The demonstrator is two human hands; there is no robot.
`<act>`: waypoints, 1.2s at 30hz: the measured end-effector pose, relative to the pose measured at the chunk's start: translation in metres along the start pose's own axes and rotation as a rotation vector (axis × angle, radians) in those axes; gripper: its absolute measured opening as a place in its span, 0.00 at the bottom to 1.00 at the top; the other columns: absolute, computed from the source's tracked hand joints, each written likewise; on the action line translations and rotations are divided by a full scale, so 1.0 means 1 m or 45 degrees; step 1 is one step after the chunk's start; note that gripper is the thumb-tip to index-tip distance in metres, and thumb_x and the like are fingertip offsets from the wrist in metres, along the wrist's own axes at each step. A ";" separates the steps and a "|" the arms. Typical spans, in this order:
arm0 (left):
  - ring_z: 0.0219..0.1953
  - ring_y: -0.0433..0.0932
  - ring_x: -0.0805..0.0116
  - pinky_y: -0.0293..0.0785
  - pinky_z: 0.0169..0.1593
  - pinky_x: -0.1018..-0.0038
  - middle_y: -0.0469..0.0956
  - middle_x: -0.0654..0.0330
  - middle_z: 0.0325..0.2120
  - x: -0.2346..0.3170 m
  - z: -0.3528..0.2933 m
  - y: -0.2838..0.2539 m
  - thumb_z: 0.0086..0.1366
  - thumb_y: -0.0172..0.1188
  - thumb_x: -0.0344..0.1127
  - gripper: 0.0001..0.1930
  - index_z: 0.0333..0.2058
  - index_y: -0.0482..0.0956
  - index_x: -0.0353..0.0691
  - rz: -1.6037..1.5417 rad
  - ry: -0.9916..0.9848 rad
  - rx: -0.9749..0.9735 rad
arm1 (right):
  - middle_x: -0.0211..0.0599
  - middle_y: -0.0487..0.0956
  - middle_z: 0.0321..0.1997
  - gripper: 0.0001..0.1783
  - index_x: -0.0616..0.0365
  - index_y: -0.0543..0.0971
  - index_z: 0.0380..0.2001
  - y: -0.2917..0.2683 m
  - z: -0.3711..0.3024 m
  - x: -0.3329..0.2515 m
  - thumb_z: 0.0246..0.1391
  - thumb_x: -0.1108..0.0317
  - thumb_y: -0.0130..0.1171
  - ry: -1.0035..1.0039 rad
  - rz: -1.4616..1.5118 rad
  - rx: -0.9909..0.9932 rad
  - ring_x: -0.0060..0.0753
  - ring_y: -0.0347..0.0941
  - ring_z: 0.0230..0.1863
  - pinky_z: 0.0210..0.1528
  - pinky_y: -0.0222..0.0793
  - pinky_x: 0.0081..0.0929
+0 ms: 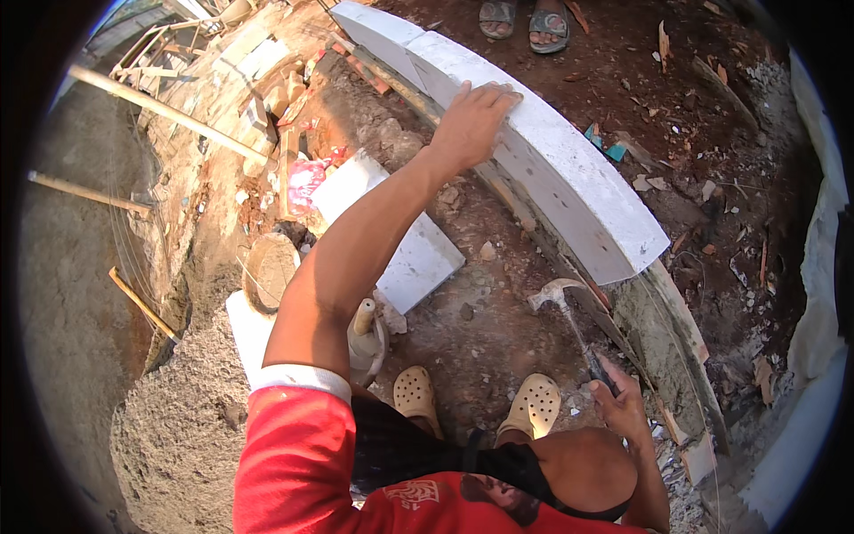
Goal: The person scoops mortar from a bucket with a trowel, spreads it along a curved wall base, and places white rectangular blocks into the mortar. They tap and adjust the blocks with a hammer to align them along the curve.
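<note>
My left hand [478, 117] lies over the top edge of a row of white blocks [569, 169], its fingers spread on the surface. These long blocks stand on a low wall and meet at a seam beyond the hand. Lower right, my right hand [620, 402] is closed round the handle of a claw hammer [578, 325]. The hammer's metal head is apart from the blocks, near the wall's side. To the right of the nearest block's end, grey mortar [663, 343] covers the wall top, with a thin string running along it.
A loose white block [418, 262] lies on the ground under my left arm. Close by stand a bucket [271, 271] and a pale container [365, 347] with a handle sticking out. A sand heap [178, 436] lies left. Another person's sandalled feet [547, 31] are beyond the wall.
</note>
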State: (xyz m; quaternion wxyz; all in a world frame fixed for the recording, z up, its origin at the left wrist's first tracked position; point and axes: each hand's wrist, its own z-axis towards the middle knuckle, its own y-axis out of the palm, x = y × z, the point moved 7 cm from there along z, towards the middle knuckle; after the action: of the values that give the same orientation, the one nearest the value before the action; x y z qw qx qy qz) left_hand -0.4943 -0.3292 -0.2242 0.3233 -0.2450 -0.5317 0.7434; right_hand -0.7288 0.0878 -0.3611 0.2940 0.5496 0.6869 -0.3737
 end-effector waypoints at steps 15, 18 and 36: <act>0.78 0.49 0.40 0.40 0.75 0.34 0.54 0.40 0.76 -0.135 0.051 0.026 0.75 0.33 0.70 0.47 0.73 0.60 0.29 -0.128 -0.799 -0.352 | 0.49 0.80 0.52 0.33 0.60 0.71 0.69 0.130 0.037 0.059 0.66 0.56 0.63 0.045 0.073 -0.167 0.40 0.75 0.52 0.55 0.68 0.33; 0.77 0.48 0.32 0.41 0.75 0.34 0.57 0.43 0.75 -0.058 0.088 0.030 0.71 0.29 0.79 0.56 0.72 0.60 0.27 -0.051 -0.692 -0.408 | 0.57 0.81 0.60 0.34 0.61 0.71 0.69 0.132 0.042 0.048 0.65 0.55 0.62 0.004 0.046 -0.144 0.47 0.78 0.63 0.65 0.69 0.36; 0.74 0.64 0.43 0.55 0.75 0.53 0.71 0.42 0.68 0.149 0.010 -0.103 0.74 0.53 0.62 0.36 0.65 0.76 0.36 -0.616 0.461 -0.534 | 0.55 0.83 0.49 0.34 0.62 0.68 0.71 0.169 0.070 0.058 0.69 0.54 0.57 -0.235 -0.105 -0.178 0.55 0.81 0.49 0.54 0.74 0.49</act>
State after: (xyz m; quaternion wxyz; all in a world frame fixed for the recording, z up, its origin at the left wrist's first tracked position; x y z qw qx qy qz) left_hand -0.5785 -0.2022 -0.1258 0.5214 -0.3007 -0.6494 0.4647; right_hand -0.5770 0.0801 -0.4790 0.3780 0.4622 0.7033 -0.3858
